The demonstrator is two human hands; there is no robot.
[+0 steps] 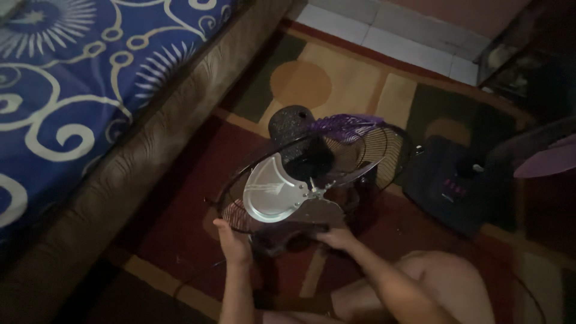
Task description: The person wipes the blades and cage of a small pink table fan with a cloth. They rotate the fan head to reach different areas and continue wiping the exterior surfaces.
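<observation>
Big blue patterned mattress (pixel 78 78) off to my left, patterned rug (pixel 336 84) under everything. On the rug in front of me sits the fan (pixel 300 174), wire cage (pixel 384 150) tilted, pale blade (pixel 273 192) showing inside. The fan's dark base (pixel 450 186) lies to the right. My left hand (pixel 233 243) grips the cage's near rim, fingers curled on it. My right hand (pixel 337 238) presses the lower rim; how tightly it closes I cannot tell.
</observation>
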